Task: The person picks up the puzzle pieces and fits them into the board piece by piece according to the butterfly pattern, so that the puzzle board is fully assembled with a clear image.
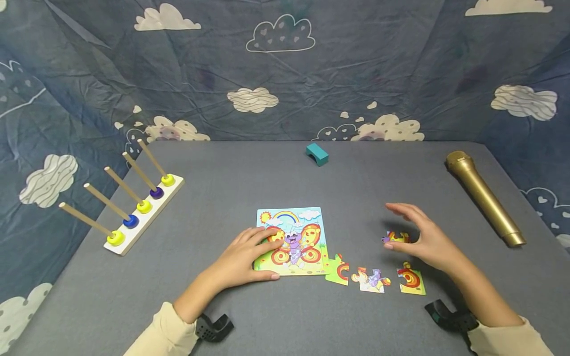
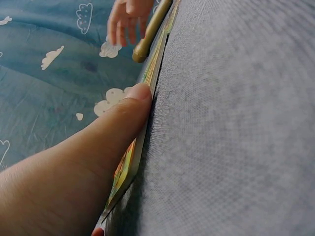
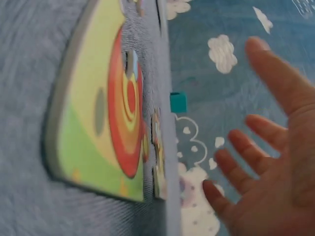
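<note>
My left hand [image 1: 249, 252] rests on the left side of a square butterfly picture board [image 1: 307, 230], fingers spread over the print. Its thumb [image 2: 140, 96] lies along the board's near edge in the left wrist view. Above the table to the right, my right hand [image 1: 427, 240] holds nothing, its fingers and thumb apart. Partly behind that hand lies a jigsaw piece [image 1: 398, 237]. Nearer me are a green piece [image 1: 337, 271] at the board's lower right corner, a white and purple piece [image 1: 371, 281], and a yellow piece with red rings [image 1: 413, 280].
On the left stands a white peg base [image 1: 133, 236] with upright wooden rods and yellow, blue and purple rings. A teal arch block [image 1: 317, 154] lies at the back. A gold microphone [image 1: 485, 198] lies at the far right. Printed cloth [image 1: 285, 74] hangs behind the table.
</note>
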A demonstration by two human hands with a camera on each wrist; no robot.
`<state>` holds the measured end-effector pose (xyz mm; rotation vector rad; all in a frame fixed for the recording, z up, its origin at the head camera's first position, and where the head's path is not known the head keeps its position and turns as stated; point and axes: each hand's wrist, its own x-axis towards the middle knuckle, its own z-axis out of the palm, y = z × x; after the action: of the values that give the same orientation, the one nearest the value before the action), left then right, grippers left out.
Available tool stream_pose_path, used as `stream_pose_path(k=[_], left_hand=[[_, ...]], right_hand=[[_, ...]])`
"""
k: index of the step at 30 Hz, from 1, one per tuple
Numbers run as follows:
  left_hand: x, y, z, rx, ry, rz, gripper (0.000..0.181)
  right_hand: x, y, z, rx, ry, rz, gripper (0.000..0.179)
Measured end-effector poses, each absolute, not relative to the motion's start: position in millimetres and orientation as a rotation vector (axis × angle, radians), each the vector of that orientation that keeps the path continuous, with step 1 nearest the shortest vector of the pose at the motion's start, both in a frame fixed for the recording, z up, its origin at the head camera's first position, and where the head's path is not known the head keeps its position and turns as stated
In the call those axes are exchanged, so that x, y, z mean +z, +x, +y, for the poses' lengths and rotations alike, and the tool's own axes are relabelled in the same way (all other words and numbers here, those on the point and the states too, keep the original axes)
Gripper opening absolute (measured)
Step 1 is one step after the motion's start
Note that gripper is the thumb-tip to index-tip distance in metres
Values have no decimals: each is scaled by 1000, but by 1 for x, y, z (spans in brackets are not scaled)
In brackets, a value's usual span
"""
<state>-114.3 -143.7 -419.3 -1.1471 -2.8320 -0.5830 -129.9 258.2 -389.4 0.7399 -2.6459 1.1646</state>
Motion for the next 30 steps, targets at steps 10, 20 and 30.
stream_pose_path(k=[10,20,30], left_hand=[[-422,-114,-144,-611,-1146,-2822,69],[-421,-114,-144,-627,-1148,-2818,68],[-422,-114,-144,-664,-1135,-2817,68]], right_hand=[[-407,-136,284,1112,753,-2860,69],[-406,-136,284,1078,798,-2918,58],[-406,-134,278,940,785,-2876,47]])
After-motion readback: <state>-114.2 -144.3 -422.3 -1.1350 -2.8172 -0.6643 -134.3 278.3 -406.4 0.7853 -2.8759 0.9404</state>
